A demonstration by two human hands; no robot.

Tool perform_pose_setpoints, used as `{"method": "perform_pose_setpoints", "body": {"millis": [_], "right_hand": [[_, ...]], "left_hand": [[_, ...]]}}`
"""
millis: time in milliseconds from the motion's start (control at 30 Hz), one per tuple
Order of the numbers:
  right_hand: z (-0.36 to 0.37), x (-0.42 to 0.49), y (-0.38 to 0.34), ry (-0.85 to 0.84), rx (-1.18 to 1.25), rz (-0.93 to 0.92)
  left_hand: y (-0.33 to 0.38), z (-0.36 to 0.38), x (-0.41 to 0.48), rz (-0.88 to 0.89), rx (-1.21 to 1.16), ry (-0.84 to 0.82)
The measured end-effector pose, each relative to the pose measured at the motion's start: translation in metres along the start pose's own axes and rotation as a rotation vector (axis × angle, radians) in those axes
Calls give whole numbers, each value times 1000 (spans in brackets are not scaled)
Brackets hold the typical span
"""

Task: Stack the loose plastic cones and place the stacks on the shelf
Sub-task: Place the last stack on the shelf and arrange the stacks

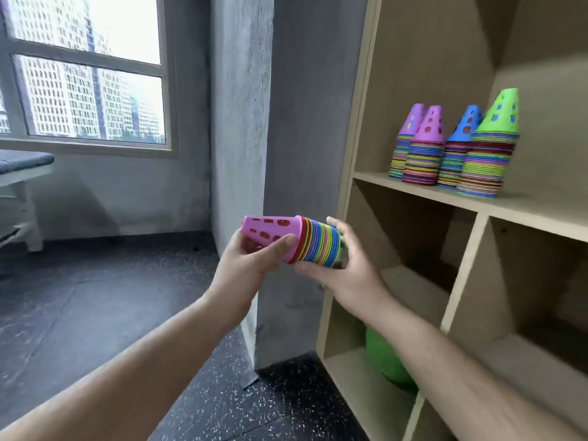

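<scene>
Towering to the right of both hands, a pale wooden shelf unit point(359, 122) fills that side of the view, split into open compartments. A grey concrete pillar point(241, 122) stands just beyond the hands, and a window point(86, 74) up and to the left of the left hand looks onto high-rise blocks. On a board above and to the right of the right hand, four cone stacks point(483, 167) stand upright and close together, their rims striped in many colours, topped by two purple cones, a blue one and a green one, all pierced with holes. A green ball point(385, 361) sits in a low compartment under the right forearm. Between the hands, clear of the shelf, a shorter cone stack point(305, 241) lies sideways, its slotted pink tip pointing left and its red, orange, blue, green and yellow rims to the right. The left hand point(251, 259) wraps fingers and thumb round the pink cone; the right hand point(346, 268) curls round the wide end.
</scene>
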State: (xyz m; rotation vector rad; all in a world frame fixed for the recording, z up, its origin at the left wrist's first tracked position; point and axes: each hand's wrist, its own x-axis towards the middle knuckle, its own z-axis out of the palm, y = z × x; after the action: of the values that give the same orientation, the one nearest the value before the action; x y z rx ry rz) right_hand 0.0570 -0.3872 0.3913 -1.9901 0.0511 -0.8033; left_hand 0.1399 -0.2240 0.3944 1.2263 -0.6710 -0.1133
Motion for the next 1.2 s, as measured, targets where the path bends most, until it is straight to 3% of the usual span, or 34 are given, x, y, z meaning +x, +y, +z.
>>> {"method": "perform_pose_setpoints", "body": {"millis": [133,267,467,667,833,1000,1200], "right_hand": [[32,34,60,46,85,101],[62,76,109,79,76,94],[82,137,108,-63,33,200],[47,172,-1,-117,138,405],[-1,212,-121,-141,271,502],[-49,234,-269,-157,215,598],[-86,253,-401,-9,178,637]], "left_hand": [[-65,-5,44,-88,-42,-7],[-112,-10,87,-192,-227,-1],[-110,-21,133,-340,-426,188],[-5,-3,159,-471,-397,263],[123,7,200,-574,-287,167],[271,21,213,-714,-313,110],[412,34,234,-832,-297,-96]]}}
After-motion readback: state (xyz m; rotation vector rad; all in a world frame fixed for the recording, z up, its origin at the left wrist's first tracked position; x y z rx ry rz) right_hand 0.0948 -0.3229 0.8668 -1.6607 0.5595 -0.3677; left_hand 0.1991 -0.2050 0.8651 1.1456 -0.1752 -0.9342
